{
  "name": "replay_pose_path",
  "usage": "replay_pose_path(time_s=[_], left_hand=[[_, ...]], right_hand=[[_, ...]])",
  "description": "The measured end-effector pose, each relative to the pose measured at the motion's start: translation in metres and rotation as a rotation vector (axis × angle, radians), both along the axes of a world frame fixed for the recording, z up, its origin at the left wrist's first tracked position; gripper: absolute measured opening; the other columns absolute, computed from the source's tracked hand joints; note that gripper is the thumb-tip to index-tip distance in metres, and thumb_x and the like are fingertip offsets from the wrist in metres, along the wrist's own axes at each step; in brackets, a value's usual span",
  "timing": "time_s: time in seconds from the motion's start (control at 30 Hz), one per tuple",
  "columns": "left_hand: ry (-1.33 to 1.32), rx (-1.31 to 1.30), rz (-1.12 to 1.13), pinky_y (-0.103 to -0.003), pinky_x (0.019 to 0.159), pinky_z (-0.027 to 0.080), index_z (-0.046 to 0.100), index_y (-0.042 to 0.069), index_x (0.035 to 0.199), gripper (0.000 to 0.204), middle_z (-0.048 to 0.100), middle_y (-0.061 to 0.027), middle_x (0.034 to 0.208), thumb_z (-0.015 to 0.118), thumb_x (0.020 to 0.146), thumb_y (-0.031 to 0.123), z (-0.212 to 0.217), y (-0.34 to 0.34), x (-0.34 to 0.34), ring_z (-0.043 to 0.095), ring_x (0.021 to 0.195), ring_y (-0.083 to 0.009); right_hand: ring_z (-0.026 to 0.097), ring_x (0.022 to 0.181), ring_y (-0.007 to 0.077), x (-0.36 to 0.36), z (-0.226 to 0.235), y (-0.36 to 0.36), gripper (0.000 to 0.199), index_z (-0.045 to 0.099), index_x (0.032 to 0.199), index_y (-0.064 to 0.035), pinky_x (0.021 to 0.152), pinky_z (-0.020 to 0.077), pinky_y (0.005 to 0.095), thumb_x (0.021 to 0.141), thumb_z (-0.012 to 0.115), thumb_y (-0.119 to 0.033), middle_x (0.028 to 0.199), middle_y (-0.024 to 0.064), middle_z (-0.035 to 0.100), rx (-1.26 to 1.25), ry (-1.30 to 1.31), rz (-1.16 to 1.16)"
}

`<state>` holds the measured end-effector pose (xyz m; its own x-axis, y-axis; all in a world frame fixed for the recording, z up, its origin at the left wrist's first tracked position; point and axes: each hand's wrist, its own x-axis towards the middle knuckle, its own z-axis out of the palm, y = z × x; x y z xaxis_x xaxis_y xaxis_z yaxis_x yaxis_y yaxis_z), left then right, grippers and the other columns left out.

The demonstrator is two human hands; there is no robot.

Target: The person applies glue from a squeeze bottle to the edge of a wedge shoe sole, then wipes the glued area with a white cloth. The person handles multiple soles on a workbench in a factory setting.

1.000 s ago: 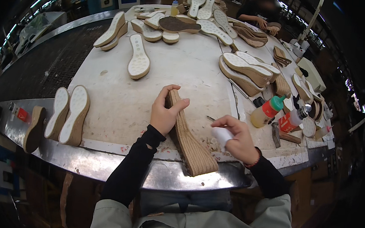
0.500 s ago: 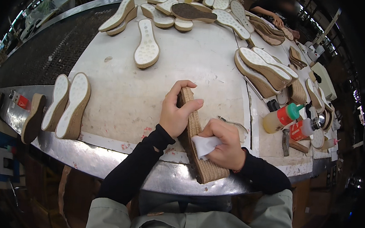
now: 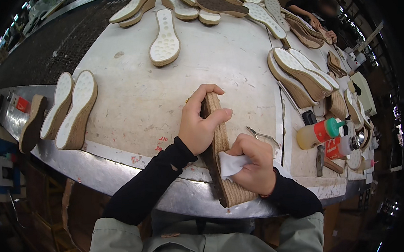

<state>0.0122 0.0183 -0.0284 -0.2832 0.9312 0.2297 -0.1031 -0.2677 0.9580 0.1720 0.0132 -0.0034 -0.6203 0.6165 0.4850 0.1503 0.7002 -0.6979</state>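
A wedge shoe sole [image 3: 237, 192] with a woven rope side stands on its edge at the table's near side, its heel end toward me. My left hand [image 3: 201, 121] is closed round its narrow far end, thumb on the rope side and fingers over the tip. Between the fingers of my right hand [image 3: 254, 165] a folded white cloth [image 3: 231, 165] is pinched. That cloth presses against the rope side near the heel. Just beyond my right hand lies a small pair of pliers [image 3: 262, 136], its handles spread.
Two upright wedge soles [image 3: 78, 110] stand at the left, beside a brown one [image 3: 32, 123]. Another sole [image 3: 165, 41] lies ahead, more are piled behind. At right are glue bottles [image 3: 320, 134], a hammer [image 3: 320, 161] and stacked wedges [image 3: 304, 77]. A co-worker's hands [image 3: 323, 29] show far right.
The view has shifted a little. Both hands keep their hold on the sole and the cloth, and the cloth stays on the rope side near the heel.
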Motion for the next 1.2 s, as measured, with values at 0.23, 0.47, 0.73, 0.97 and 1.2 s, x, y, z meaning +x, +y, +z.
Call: replay_pose_path(time_s=[0.23, 0.47, 0.73, 0.97, 1.2], left_hand=[[0.004, -0.002, -0.003, -0.024, 0.061, 0.038, 0.053, 0.004, 0.100, 0.033, 0.047, -0.0010, 0.072, 0.067, 0.071, 0.012, -0.002, -0.001, 0.002, 0.044, 0.066, -0.0091], [0.056, 0.030, 0.026, -0.025, 0.063, 0.037, 0.053, 0.003, 0.098, 0.033, 0.046, -0.0024, 0.073, 0.067, 0.070, 0.014, -0.004, 0.001, -0.001, 0.042, 0.067, -0.0110], [0.035, -0.001, 0.029, -0.026, 0.064, 0.038, 0.053, 0.003, 0.097, 0.033, 0.046, -0.0029, 0.074, 0.067, 0.069, 0.015, -0.002, -0.003, 0.003, 0.042, 0.069, -0.0120], [0.058, 0.015, 0.037, -0.026, 0.065, 0.038, 0.053, 0.003, 0.098, 0.035, 0.047, -0.0032, 0.075, 0.067, 0.069, 0.017, -0.003, -0.001, -0.001, 0.043, 0.069, -0.0123], [0.052, 0.011, 0.026, -0.025, 0.063, 0.038, 0.053, 0.003, 0.099, 0.034, 0.047, -0.0025, 0.075, 0.066, 0.070, 0.015, -0.002, -0.003, 0.001, 0.042, 0.068, -0.0109]], right_hand=[[0.050, 0.051, 0.0181, -0.002, 0.003, -0.002, 0.023, 0.053, 0.067, -0.0019, 0.047, 0.0367, 0.0272, 0.068, 0.076, -0.004, 0.061, 0.0071, 0.051, 0.037, -0.020, 0.006], [0.051, 0.051, 0.0172, 0.000, 0.004, -0.001, 0.023, 0.054, 0.067, -0.0019, 0.047, 0.0365, 0.0264, 0.068, 0.076, -0.004, 0.062, 0.0067, 0.052, -0.022, -0.041, -0.006], [0.052, 0.052, 0.0190, 0.002, 0.002, -0.002, 0.021, 0.055, 0.071, -0.0017, 0.047, 0.0385, 0.0274, 0.068, 0.076, -0.002, 0.062, 0.0074, 0.051, 0.009, -0.031, 0.025], [0.052, 0.055, 0.0243, 0.003, 0.003, 0.002, 0.021, 0.054, 0.073, -0.0019, 0.047, 0.0392, 0.0310, 0.067, 0.074, -0.003, 0.066, 0.0088, 0.047, 0.025, -0.050, 0.093], [0.053, 0.055, 0.0252, 0.008, 0.003, 0.001, 0.020, 0.054, 0.074, -0.0023, 0.048, 0.0399, 0.0310, 0.067, 0.073, -0.002, 0.066, 0.0092, 0.048, 0.008, -0.065, 0.115]])
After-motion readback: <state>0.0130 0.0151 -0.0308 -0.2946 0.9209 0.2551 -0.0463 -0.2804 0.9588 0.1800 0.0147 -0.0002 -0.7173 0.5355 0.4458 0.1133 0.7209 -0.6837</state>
